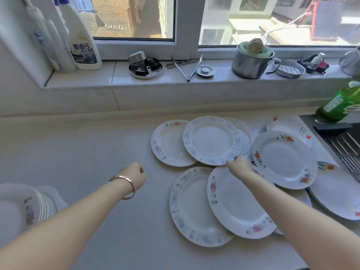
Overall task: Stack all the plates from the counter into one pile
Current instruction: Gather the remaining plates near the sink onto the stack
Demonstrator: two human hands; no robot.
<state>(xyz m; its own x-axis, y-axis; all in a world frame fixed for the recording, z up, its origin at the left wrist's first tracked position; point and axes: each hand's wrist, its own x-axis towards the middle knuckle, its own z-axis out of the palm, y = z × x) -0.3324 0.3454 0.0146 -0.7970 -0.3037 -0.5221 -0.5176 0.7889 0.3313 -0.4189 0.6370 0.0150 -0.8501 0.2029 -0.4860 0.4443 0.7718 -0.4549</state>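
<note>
Held plate: the upper blue-rimmed plate (pixel 211 140) lies at centre frame on the bench (pixel 97 152), its left rim over a pink-flowered plate (pixel 167 143).
Right hand: the right hand (pixel 239 165) meets that plate at its lower-right rim. The grip is narrow, with the thumb on top of the edge and the other fingers curled beneath, mostly hidden.
Overlaps below: the right forearm crosses a second pink-flowered plate (pixel 237 203), which rides on the right rim of the lower blue-rimmed plate (pixel 194 207).
Overlaps right: an orange-flowered plate (pixel 284 158) sits just right of the hand. Its upper edge covers a red-flowered plate (pixel 290 127), and its lower edge covers a dark-edged plate (pixel 339 193) at the right border.
Pile: a stack of plates (pixel 19 207) sits at the lower left border, its ribbed edges showing, well apart from the spread.
Left hand: the left hand (pixel 136 174), with a bracelet (pixel 126 184) on the wrist, hovers over bare bench left of the spread. Its grip is closed, fingers curled in, holding nothing.
Open room: the bare bench runs between the pile and the spread, and up to the back wall.
Right edge: a sink rack (pixel 348 151) borders the plates, with a green bottle (pixel 339 106) above it.
Sill: a cleaner bottle (pixel 83 45), tongs (pixel 191 69) and a steel pot (pixel 251 63) stand along the windowsill (pixel 116 78).
</note>
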